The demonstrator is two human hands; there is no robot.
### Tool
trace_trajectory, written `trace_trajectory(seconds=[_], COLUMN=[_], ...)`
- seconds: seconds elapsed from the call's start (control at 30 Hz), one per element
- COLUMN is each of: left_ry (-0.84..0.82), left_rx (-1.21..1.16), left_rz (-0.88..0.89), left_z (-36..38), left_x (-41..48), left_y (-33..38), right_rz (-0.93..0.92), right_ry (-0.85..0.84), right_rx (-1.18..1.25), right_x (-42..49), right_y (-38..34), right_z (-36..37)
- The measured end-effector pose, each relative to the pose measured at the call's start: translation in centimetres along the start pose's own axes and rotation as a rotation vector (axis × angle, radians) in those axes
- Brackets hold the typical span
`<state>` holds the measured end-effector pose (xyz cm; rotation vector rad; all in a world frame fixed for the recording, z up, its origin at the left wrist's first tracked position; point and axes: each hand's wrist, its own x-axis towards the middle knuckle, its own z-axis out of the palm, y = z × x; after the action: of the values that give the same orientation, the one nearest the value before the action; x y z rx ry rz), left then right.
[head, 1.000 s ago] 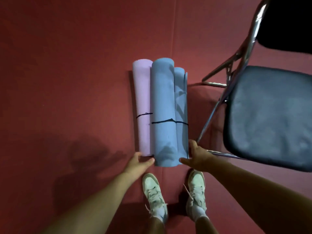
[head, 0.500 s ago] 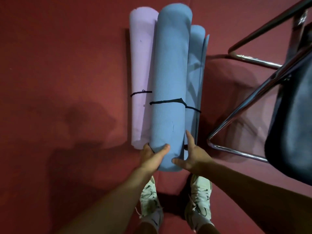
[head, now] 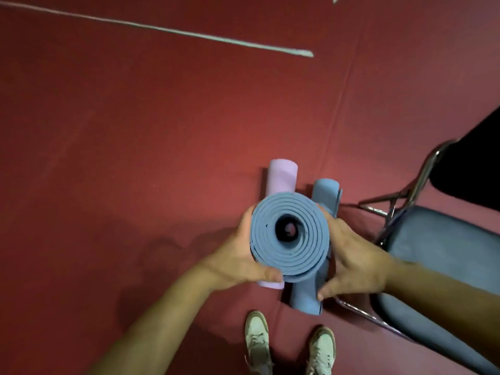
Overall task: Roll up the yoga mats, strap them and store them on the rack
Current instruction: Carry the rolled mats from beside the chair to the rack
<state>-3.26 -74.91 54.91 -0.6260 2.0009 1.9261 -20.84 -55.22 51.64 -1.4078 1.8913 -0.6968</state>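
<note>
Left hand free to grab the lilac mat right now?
Probably not yet: left hand and right hand both grip the raised blue roll. The lilac mat lies close beneath it on the floor, otherwise unblocked.

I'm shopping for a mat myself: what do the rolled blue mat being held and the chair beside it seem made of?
The held blue mat looks like soft, matte foam or rubber: its end shows thick spiralled layers without shine. The chair seat seems padded vinyl or leather, dark with a dull sheen. Its frame is bright metal tubing, probably chromed steel.
</note>
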Motion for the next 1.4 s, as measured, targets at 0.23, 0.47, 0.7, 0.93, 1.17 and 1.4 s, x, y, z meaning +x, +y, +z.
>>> trace_trajectory(seconds=[0.23,0.47,0.7,0.93,1.17,1.4], left_ry=[0.629,1.159,1.620,1.983,2.194,2.338], left_rx=[0.265,0.192,0.055,-0.089,-0.212,-0.241], left_rz=[0.120,0.146,0.159,-0.089,-0.224,-0.480], left_z=[2.8,9.9,18.0,29.4,40.7,49.2], left_x=[-16.3,-33.3,-49.4,-66.3,-82.3,-95.3], left_y=[5.4,4.3,3.6,-8.4,-17.1,-24.2], right_rz=[-0.231,-0.550,-0.802,-0.998,-1.138,-1.228], right_ry=[0.092,-0.253,-0.588,-0.939,-1.237,-1.495], right_rx=[0.186,0.228,0.105,0.116,0.125,0.135], right_x=[-0.9,-3.2,-8.1,-17.3,-30.3,-41.1], right_y=[-16.7,-30.6,-43.8,-57.1,-68.3,-77.3], right_z=[-2.3,1.8,12.5,29.8,47.0,63.2])
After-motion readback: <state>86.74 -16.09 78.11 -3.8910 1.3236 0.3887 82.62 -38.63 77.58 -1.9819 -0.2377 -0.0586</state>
